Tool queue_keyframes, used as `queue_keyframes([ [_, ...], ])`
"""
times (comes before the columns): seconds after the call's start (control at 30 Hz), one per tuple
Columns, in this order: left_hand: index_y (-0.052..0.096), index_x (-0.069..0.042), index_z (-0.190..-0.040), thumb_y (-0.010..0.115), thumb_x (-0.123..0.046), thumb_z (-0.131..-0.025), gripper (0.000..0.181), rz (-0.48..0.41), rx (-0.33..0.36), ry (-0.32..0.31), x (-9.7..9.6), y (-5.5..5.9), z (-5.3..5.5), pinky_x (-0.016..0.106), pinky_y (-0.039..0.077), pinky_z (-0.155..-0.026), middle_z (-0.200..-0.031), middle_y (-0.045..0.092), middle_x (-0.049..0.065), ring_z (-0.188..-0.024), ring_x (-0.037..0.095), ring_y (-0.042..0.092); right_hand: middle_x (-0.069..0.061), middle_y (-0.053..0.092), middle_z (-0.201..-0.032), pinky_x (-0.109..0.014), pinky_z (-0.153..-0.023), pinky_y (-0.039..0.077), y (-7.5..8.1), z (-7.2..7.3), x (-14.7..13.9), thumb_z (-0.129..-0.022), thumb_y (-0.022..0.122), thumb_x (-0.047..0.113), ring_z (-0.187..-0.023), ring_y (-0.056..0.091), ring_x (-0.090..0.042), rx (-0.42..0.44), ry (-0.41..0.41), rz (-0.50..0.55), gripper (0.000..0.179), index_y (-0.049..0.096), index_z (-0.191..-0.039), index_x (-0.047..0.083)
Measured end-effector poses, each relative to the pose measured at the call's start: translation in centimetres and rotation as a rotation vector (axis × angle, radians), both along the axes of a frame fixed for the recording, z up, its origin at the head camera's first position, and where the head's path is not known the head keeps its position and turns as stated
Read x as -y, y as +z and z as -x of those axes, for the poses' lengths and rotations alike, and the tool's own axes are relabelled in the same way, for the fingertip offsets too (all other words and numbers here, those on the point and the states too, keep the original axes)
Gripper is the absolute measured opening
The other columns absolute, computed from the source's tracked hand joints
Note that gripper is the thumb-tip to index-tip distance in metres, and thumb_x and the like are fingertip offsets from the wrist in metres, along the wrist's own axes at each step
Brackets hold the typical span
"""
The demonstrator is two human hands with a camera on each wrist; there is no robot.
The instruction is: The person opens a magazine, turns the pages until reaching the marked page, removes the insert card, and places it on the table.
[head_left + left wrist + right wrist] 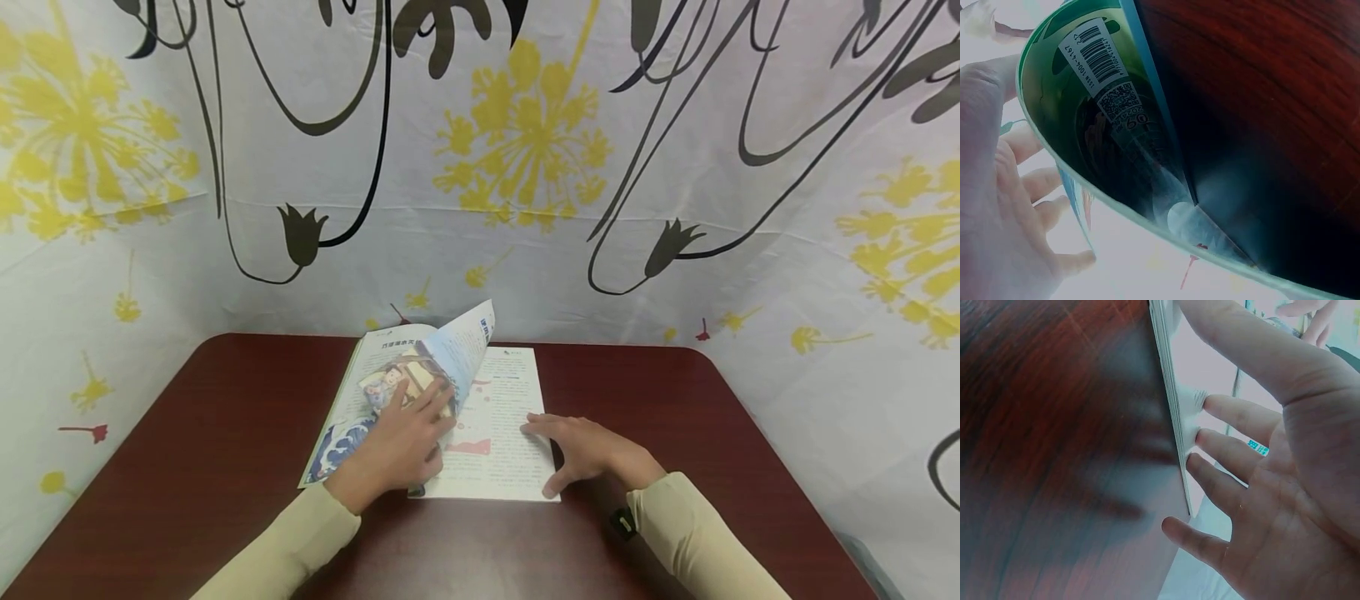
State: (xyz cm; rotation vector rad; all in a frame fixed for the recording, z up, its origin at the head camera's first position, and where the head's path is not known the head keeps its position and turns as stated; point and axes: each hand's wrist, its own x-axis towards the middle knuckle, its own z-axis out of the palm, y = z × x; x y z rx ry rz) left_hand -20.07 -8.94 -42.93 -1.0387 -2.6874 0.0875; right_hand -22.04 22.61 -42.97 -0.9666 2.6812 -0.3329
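An open magazine (506, 400) lies on the table, with printed text and pink shapes on its right page. A lifted page (461, 342) stands partly raised and bends over toward the left side. My left hand (401, 442) rests on this turning page, fingers extended over its picture. In the left wrist view, a curved green cover (1041, 94) with a barcode label (1094, 56) shows beside the left fingers. My right hand (592, 450) is at the magazine's right edge, fingers spread. The right wrist view shows fingertips at the page (1188, 381) near its edge, with nothing gripped.
The dark red wooden table (202, 433) extends around the magazine on both sides. Behind it hangs a pale cloth (360, 275) printed with yellow flowers and dark curling stems. A dark band (622, 522) sits at the right wrist.
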Motion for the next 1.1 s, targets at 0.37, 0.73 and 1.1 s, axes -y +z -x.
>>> queue_keyframes([
  [0.37, 0.063, -0.015, -0.13, 0.074, -0.041, -0.079, 0.058, 0.013, 0.016, 0.048, 0.09, 0.2, 0.02, 0.063, 0.021, -0.113, -0.154, 0.042, 0.01, -0.147, 0.029, 0.027, -0.017, 0.045, -0.151, -0.056, -0.102, 0.042, -0.48, 0.16, -0.16, -0.065, 0.09, 0.042, -0.137, 0.045, -0.035, -0.004, -0.003, 0.003, 0.092, 0.054, -0.142, 0.006],
  [0.73, 0.069, -0.014, -0.118, 0.067, -0.036, -0.08, 0.044, 0.072, 0.027, 0.079, 0.11, 0.25, 0.05, 0.067, 0.021, -0.111, -0.152, 0.045, 0.01, -0.146, 0.031, 0.03, -0.016, 0.045, -0.151, -0.056, -0.102, 0.042, -0.42, 0.22, -0.01, -0.066, 0.09, 0.041, -0.137, 0.044, -0.034, -0.004, -0.011, -0.006, 0.092, 0.054, -0.142, 0.007],
  [1.1, 0.069, -0.013, -0.113, 0.064, -0.032, -0.08, 0.038, 0.015, 0.095, 0.125, 0.49, 0.2, -0.23, 0.073, 0.025, -0.105, -0.148, 0.049, 0.012, -0.144, 0.034, 0.034, -0.016, 0.045, -0.151, -0.059, -0.102, 0.04, -0.37, 0.16, 0.0, -0.066, 0.09, 0.042, -0.138, 0.043, -0.033, -0.004, -0.01, -0.003, 0.092, 0.053, -0.142, 0.006],
])
